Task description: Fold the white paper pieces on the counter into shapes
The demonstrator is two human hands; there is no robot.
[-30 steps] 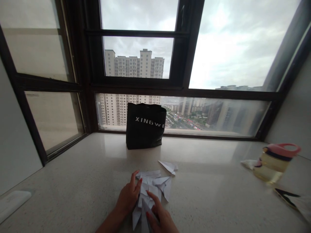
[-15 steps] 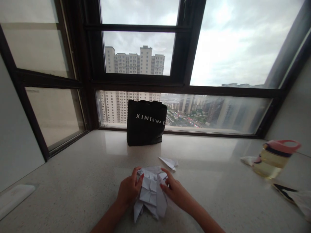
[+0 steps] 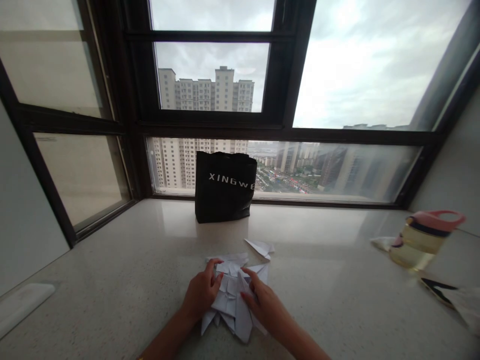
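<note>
A folded white paper [image 3: 225,303] with square creases and pointed flaps lies on the pale speckled counter between my hands. My left hand [image 3: 202,289] grips its left edge, thumb and index finger bent around the side. On the other side my right hand [image 3: 265,300] holds the right-hand folds, index finger and thumb closed on a long flap. Part of the paper's right side is hidden under the right fingers. Just beyond lies a small folded paper plane [image 3: 261,248], apart from both hands.
A black bag [image 3: 225,192] with white lettering stands by the window. To the right are a pink-lidded bottle [image 3: 423,242] of yellowish liquid and a dark flat object [image 3: 438,291] partly under white material. A white flat object [image 3: 26,302] lies at the left.
My right hand has shifted slightly left and lower over the paper. The paper has turned a little, and its flaps spread more at the upper right and lower left.
</note>
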